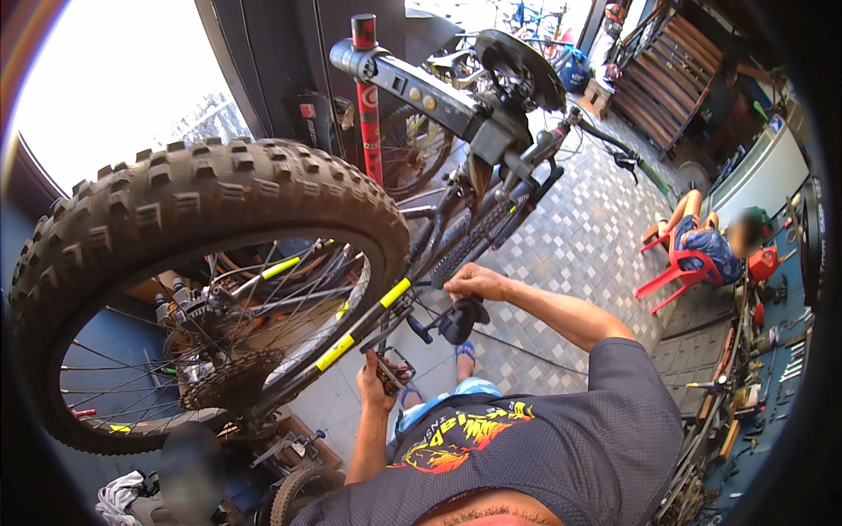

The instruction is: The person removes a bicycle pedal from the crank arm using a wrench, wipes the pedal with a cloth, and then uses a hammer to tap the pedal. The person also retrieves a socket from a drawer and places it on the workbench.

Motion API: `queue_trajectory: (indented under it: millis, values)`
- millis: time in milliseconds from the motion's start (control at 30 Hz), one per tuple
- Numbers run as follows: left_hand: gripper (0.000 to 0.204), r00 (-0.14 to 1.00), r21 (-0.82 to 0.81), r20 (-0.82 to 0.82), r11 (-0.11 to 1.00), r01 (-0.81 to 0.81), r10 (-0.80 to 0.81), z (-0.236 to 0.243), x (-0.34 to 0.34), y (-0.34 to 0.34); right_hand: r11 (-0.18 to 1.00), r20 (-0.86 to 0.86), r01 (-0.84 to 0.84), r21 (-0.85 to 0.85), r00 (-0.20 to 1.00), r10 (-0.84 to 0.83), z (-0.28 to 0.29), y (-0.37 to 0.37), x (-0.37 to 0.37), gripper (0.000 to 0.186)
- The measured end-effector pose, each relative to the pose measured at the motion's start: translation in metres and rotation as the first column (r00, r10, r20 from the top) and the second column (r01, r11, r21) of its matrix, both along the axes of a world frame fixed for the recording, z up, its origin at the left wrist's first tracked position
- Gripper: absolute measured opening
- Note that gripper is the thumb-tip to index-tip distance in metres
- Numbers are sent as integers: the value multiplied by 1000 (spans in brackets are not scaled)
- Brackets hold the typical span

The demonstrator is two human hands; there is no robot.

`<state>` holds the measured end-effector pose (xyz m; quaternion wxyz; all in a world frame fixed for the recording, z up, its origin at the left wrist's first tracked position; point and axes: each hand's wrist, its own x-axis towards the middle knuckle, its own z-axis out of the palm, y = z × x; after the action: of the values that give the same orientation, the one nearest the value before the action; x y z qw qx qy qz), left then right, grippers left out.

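Observation:
A bicycle hangs from the clamp of a repair stand (474, 118), its saddle (522, 70) high up. The knobby rear wheel (210, 184) fills the left side, with the cassette (232, 377) low on it and yellow marks along the frame tube (335, 352). My left hand (375, 382) is below that tube, fingers curled round a pedal (397, 372). My right hand (475, 282) is closed in a fist beside the bicycle's lower middle, just above a dark rounded part (462, 321). What the right fingers grip is hidden.
A person sits on a red plastic chair (693, 272) at the right. Tools hang on a blue board (781, 386) along the right edge. More bicycles and a slatted wooden rack (671, 74) stand behind. A grey cloth (123, 500) lies at the lower left.

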<state>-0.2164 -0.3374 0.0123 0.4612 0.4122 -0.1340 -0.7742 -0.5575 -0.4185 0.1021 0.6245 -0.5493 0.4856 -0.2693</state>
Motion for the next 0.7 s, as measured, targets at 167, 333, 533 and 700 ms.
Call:
queue_trajectory:
  millis: [167, 333, 533, 700]
  values:
    - [51, 997, 50, 55, 997, -62, 59, 18, -17, -1, 988, 82, -65, -141, 994, 77, 2, 3, 25, 51]
    - [50, 995, 61, 88, 997, -53, 48, 23, -22, -3, 904, -14, 27, -427, 999, -36, 14, 17, 73, 38]
    - [38, 998, 13, -27, 998, -65, 65, 16, -30, -4, 704, -105, -9, -710, 990, -93, 19, 33, 154, 54]
    - [37, 995, 14, -91, 999, -39, 40, 11, -22, -4, 684, -29, 110, -721, 982, -188, 10, 39, 173, 53]
